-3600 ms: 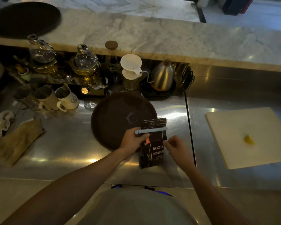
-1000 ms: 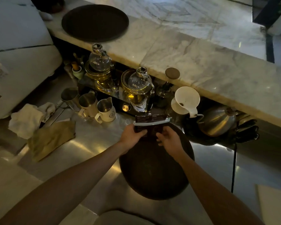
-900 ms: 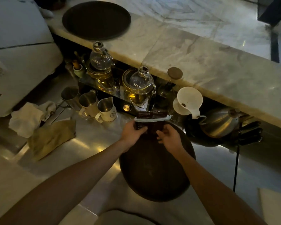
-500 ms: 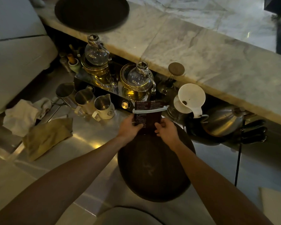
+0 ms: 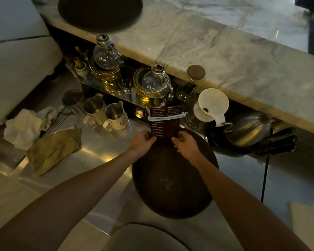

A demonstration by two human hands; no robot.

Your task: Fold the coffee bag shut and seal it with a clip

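We see the coffee bag (image 5: 165, 126) standing up tall, with its long side running from the hands up toward the far edge of the desk (image 5: 101, 151). Its top end points away from us, toward the glass pots (image 5: 153, 86). The bag is dark brown with small pale writing in rows on the side facing us. A pale clip (image 5: 167, 116) lies flat across it near the top, from left to right, and a short strip of bag sticks out above the clip. The bag is at the far rim of the round dark tray (image 5: 172, 180), just in front of the black box with a shiny knob (image 5: 139, 113). The left hand (image 5: 142, 142) grips the bag's lower left edge, with its fingers (image 5: 150, 138) closed on it. The right hand (image 5: 186, 144) grips the lower right edge in the same way. A white funnel (image 5: 212, 104) sits just to the right of the bag.
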